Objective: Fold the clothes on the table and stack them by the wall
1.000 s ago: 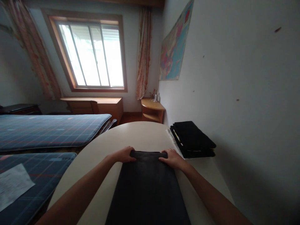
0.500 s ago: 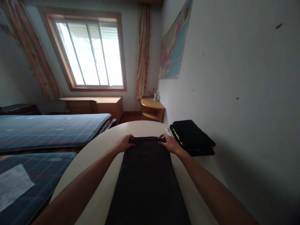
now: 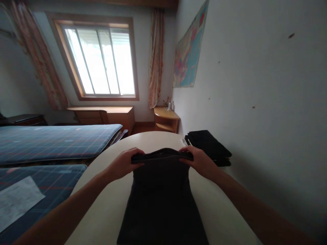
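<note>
A black garment stretches along the round table from the near edge of view toward its far side. Its far end has an opening like a waistband, with the back layer bowed up above the front one. My left hand pinches the left corner of this end, thumb below and fingers over the top. At the right corner, my right hand grips the same edge in a similar way. The end is lifted toward me, while the near part of the cloth runs out of view at the bottom.
The white round table lies under the cloth. A stack of folded black cloth sits at its right, beside the wall. On the left are plaid mattresses, one with a paper sheet. A wooden corner shelf stands beyond.
Both hands have come nearer and moved apart, carrying the garment's far end with them. Its edge has gone from flat to bowed up in the middle.
</note>
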`<state>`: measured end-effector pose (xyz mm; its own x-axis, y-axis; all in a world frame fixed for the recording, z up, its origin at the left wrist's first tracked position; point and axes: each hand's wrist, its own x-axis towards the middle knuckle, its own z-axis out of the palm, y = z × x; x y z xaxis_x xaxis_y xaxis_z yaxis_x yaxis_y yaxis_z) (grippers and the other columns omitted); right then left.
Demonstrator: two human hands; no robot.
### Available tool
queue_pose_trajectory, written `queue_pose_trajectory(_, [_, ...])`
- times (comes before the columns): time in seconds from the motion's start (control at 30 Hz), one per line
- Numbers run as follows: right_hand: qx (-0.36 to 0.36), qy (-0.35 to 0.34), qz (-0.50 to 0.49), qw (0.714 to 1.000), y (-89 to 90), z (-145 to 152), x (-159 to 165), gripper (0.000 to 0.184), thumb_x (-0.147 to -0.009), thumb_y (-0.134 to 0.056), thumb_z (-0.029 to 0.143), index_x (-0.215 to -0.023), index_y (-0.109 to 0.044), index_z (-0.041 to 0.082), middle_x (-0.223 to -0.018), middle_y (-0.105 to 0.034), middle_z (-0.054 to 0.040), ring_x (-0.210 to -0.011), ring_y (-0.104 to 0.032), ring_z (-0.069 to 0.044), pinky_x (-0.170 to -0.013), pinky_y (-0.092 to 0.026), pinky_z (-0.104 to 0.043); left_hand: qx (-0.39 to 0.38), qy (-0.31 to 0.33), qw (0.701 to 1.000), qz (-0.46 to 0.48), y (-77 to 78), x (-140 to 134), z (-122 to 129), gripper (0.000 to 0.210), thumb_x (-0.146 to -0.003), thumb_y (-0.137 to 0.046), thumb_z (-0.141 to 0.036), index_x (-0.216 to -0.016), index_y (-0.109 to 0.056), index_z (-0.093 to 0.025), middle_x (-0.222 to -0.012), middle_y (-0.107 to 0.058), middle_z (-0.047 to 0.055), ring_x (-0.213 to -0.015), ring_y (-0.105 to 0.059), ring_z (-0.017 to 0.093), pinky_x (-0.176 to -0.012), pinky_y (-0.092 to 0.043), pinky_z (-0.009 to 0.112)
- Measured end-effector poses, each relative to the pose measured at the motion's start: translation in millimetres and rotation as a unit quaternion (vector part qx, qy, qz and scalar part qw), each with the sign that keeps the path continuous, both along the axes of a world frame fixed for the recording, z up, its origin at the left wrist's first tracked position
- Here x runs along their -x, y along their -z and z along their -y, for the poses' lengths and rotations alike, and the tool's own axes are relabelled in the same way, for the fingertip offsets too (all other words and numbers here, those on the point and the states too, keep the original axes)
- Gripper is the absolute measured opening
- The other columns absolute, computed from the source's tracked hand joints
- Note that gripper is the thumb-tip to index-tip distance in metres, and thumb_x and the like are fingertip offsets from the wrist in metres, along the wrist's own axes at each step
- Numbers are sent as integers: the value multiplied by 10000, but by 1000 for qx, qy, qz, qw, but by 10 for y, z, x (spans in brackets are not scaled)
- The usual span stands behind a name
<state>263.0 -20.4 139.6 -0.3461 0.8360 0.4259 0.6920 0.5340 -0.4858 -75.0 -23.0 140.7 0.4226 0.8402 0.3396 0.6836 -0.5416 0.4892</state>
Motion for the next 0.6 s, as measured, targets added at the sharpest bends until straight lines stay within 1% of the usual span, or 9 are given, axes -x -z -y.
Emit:
queue_pose_trajectory(0.1, [-5,-12,16,1000,-5,263,6,255,-824,-710,260,-1072,-658,234,-1058,-696,-43,-972,-656,-218,-875,-498,-353,-43,9,998,-52,65,32,284,290,-853,-619,-263,-1142,-618,-247,-1051,-685,26,-929,-638,203,-823,-477,303])
queue_pose_trajectory(0.17, [-2,-19,21,1000,25,355,32,244,-825,-707,238,-1063,-656,237,-1063,-690,-42,-975,-651,-215,-877,-495,-354,-71,8,993,-94,139,26,385,347,-846,-599,-203,-1188,-594,-264,-1105,-671,33,-990,-632,218,-881,-463,332])
queue_pose_trajectory(0.23, [0,-21,19,1000,60,370,74,229,-828,-701,216,-1053,-659,234,-1057,-686,-40,-973,-648,-211,-879,-491,-351,-92,-4,988,-124,205,-32,424,437,-809,-601,-148,-1229,-564,-264,-1177,-653,44,-1056,-622,236,-947,-444,367])
queue_pose_trajectory(0.33, [-1,-28,2,1000,87,298,154,204,-845,-691,222,-1047,-668,224,-1041,-685,-40,-961,-647,-204,-872,-489,-342,-117,-31,983,-140,257,-229,416,570,-788,-626,-145,-1331,-490,-251,-1303,-607,70,-1155,-591,268,-1029,-407,415])
queue_pose_trajectory(0.5, [-15,-40,-16,999,58,181,261,193,-846,-700,233,-1037,-682,218,-1021,-687,-42,-965,-644,-204,-875,-482,-341,-160,-50,977,-130,251,-618,309,695,-843,-660,-258,-1467,-354,-243,-1391,-555,101,-1241,-532,295,-1092,-355,451])
queue_pose_trajectory(0.57, [-18,-45,-22,999,38,166,278,192,-846,-700,228,-1038,-685,220,-1019,-687,-40,-972,-642,-203,-881,-480,-339,-159,-54,979,-119,224,-709,242,675,-863,-656,-284,-1466,-356,-237,-1359,-572,102,-1232,-537,293,-1081,-367,445])
queue_pose_trajectory(0.6, [-18,-46,-26,998,33,161,279,189,-847,-699,227,-1035,-686,221,-1016,-687,-38,-972,-642,-202,-882,-479,-338,-151,-51,981,-115,205,-737,207,615,-877,-646,-292,-1437,-398,-237,-1319,-595,96,-1210,-552,289,-1065,-384,436])
